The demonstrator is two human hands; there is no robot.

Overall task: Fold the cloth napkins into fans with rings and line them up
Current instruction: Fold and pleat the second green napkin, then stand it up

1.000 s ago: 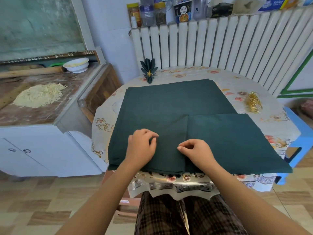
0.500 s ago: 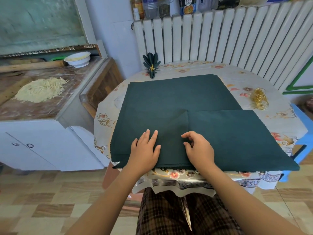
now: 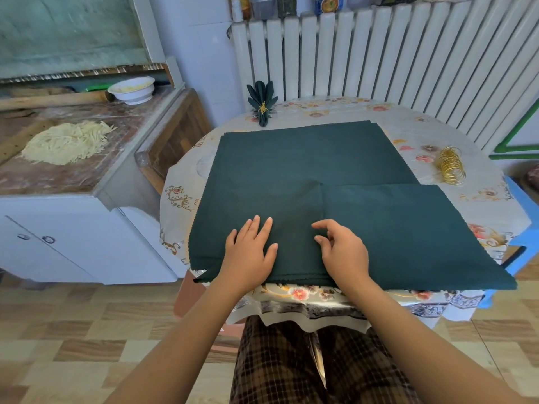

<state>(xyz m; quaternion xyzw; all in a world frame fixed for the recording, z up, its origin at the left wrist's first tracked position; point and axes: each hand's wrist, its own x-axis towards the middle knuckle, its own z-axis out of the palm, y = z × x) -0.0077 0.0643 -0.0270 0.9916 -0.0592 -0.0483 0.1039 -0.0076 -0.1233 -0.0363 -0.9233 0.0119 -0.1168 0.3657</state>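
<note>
Radiator ribs, tall and white (image 3: 379, 59), stand behind a round table under a glossy floral oilcloth (image 3: 472, 205). To the left sits a white cabinet with a brown marbled worktop (image 3: 87, 170), and on that worktop lie a loose heap of pale cut noodles (image 3: 65, 142) and a white bowl (image 3: 131, 89), with a long wooden rolling pin (image 3: 55, 98) near the wall. A chequered tile floor (image 3: 87, 330) shows below, and a blue stool (image 3: 522, 228) stands at the table's right edge.

Most of the tabletop is covered by a stack of dark green square cloth napkins (image 3: 291, 158), lying flat. On top, toward the near right, lies another dark green cloth napkin (image 3: 408, 228), its left edge running down the middle of the stack and its near right corner hanging past the table rim. The person's left hand (image 3: 250, 255) lies flat on the cloth near the front edge, fingers straight and slightly spread, pressing down. The right hand (image 3: 344, 252) rests just beside it on the upper napkin's left edge, fingers bent with the tips touching the fabric; whether they pinch the edge cannot be told.

At the far side of the table stands a finished dark green fan-folded napkin in a gold ring (image 3: 262, 104). Near the right rim, well apart from the hands, lies a small pile of gold wire napkin rings (image 3: 450, 166).
</note>
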